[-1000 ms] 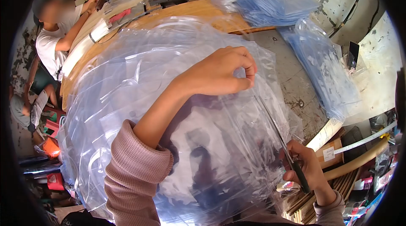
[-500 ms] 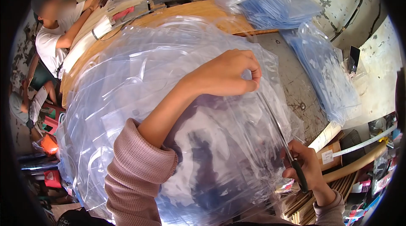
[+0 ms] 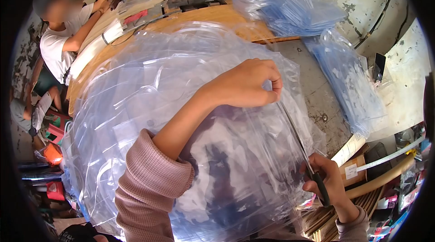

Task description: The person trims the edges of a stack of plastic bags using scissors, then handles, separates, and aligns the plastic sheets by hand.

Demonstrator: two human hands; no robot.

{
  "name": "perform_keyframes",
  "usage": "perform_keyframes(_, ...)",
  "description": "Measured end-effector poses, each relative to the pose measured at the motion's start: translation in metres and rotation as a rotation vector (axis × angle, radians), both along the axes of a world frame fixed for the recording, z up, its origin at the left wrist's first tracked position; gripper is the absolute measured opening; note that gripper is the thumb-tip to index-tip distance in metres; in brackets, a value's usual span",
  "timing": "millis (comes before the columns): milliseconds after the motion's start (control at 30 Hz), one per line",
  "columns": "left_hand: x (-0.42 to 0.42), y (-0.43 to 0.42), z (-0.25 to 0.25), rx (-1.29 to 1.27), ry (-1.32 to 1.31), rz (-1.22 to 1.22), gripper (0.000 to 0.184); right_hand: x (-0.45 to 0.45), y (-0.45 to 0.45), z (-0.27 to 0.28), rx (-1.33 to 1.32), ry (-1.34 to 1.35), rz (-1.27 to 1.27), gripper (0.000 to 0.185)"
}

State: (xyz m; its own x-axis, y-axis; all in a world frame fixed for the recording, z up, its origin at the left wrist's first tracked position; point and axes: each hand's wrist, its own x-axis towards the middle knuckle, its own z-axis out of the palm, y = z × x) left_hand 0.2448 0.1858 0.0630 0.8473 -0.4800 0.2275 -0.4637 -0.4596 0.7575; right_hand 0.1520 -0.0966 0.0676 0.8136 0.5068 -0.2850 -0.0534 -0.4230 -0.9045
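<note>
A large heap of clear plastic sheets (image 3: 136, 92) covers the table before me. My left hand (image 3: 251, 82) is closed in a pinch above its right part, seemingly on the edge of a thin clear sheet, though the film at the fingertips is hard to see. My right hand (image 3: 333, 181), lower right, is wrapped round the black handle of scissors (image 3: 297, 138). Their long metal blades point up and left, with the tips close to my left fingertips. Crumpled film lies beside the blades. How far the blades are apart I cannot make out.
Stacks of bluish plastic sheets (image 3: 290, 9) lie at the back and along the right (image 3: 344, 79), near a phone (image 3: 379, 66). A brown tube (image 3: 385, 178) and a cardboard box (image 3: 355, 169) sit lower right. A person in a white shirt (image 3: 59, 52) works at far left; another sits below.
The view has shifted slightly, so most things appear a little lower. Both hands keep nearly the same pose by the scissors. The person at the left has raised an arm.
</note>
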Motion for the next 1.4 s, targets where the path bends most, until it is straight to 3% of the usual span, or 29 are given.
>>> perform_keyframes(100, 0.001, 0.0, -0.001, 0.002, -0.007, -0.001, 0.01, 0.001, 0.01, 0.007, -0.016, 0.002, 0.006, 0.046)
perform_keyframes(167, 0.0, 0.001, 0.0, -0.003, -0.013, 0.0, 0.01, -0.001, 0.017, 0.01, 0.0, 0.016, -0.047, 0.066)
perform_keyframes(200, 0.0, 0.001, 0.001, 0.004, -0.002, 0.005, 0.01, -0.001, 0.016, 0.01, -0.001, 0.016, -0.047, 0.066)
perform_keyframes(267, 0.0, 0.0, 0.001, 0.012, 0.009, 0.009, 0.01, 0.0, 0.011, 0.007, -0.005, 0.033, -0.04, 0.047)
perform_keyframes(667, -0.001, 0.003, 0.002, -0.021, 0.007, 0.022, 0.012, -0.006, 0.006, -0.001, -0.022, 0.041, -0.115, 0.051)
perform_keyframes(733, -0.005, 0.003, 0.004, 0.158, -0.211, 0.113, 0.013, -0.005, 0.007, 0.001, 0.015, 0.067, -0.12, 0.052)
perform_keyframes(933, 0.0, 0.006, 0.003, 0.021, -0.085, 0.041, 0.014, 0.001, 0.003, 0.0, 0.088, 0.144, -0.094, 0.054)
perform_keyframes(1400, 0.002, 0.009, 0.005, -0.029, 0.072, 0.05, 0.017, 0.004, 0.01, 0.005, 0.057, 0.116, -0.047, 0.058)
